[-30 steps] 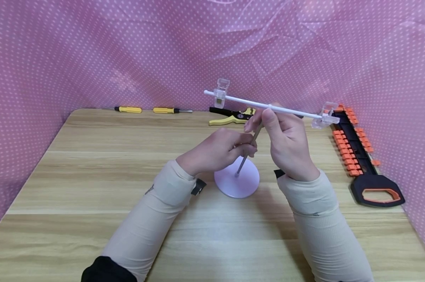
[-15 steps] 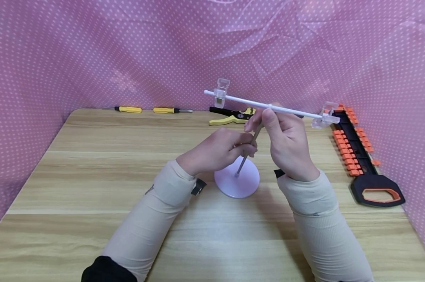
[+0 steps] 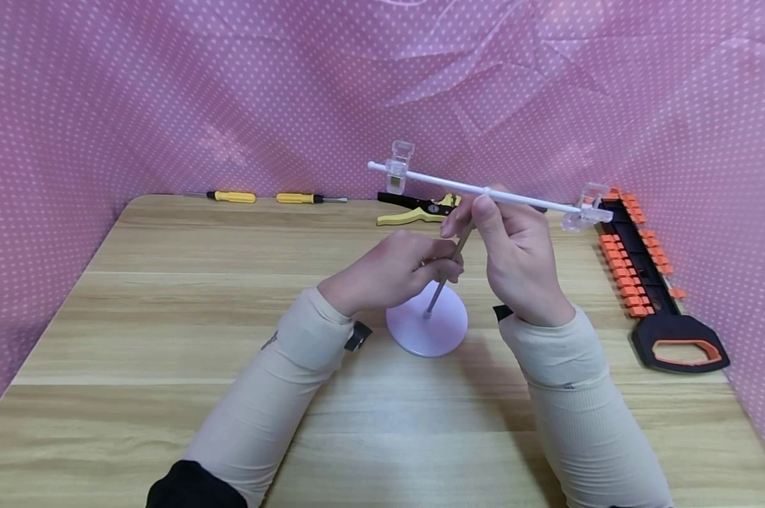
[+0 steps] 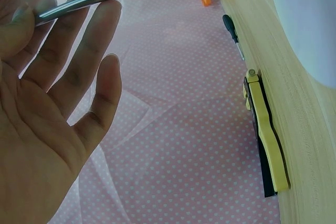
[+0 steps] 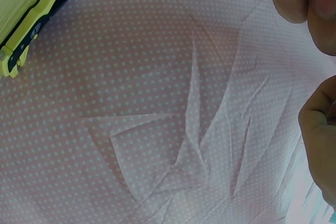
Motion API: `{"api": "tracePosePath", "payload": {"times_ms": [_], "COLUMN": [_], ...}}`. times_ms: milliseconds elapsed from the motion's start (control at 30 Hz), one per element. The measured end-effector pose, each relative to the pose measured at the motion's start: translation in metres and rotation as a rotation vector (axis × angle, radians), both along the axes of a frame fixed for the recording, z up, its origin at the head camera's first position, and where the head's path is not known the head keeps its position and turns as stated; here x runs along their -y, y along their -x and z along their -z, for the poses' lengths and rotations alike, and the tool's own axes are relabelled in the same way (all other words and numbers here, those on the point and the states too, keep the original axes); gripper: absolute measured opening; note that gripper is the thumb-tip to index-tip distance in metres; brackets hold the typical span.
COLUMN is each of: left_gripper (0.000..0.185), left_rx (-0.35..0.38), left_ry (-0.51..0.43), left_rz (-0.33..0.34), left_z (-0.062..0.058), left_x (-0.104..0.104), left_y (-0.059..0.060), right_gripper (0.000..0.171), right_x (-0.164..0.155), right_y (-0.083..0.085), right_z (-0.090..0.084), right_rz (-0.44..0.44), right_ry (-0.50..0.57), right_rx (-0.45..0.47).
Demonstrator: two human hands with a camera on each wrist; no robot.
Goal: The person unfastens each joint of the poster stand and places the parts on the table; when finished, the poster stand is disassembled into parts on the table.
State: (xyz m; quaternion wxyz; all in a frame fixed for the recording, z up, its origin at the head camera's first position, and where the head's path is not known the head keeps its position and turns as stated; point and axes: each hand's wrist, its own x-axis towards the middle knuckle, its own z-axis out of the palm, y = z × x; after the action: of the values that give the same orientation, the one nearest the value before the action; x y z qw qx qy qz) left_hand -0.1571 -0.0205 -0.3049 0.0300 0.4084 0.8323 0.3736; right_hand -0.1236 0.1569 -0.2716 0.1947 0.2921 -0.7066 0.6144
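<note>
I am joining the white crossbar (image 3: 484, 190) to the metal rod (image 3: 447, 264), which stands on the round base (image 3: 427, 328). My left hand (image 3: 389, 271) pinches the rod above the base; my right hand (image 3: 516, 247) grips the crossbar at the rod's top. Next, I think, it needs a firm seating.

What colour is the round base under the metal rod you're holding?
Pale lilac: the round flat plastic base on the wooden table shows best in the head view.
</note>
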Motion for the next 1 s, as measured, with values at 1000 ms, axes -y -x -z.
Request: {"api": "tracePosePath", "payload": {"times_ms": [1000], "left_gripper": [0.016], "left_rx": [0.007], "left_ry": [0.008], "left_rz": [0.002], "left_z": [0.0008], "left_x": [-0.0004], "left_y": [-0.0002], "right_gripper": [0.056], "right_x": [0.003], "right_y": [-0.0013], "right_z": [0.0006], "right_rz": [0.01], "right_ry": [0.03], "right_rx": [-0.012]}}
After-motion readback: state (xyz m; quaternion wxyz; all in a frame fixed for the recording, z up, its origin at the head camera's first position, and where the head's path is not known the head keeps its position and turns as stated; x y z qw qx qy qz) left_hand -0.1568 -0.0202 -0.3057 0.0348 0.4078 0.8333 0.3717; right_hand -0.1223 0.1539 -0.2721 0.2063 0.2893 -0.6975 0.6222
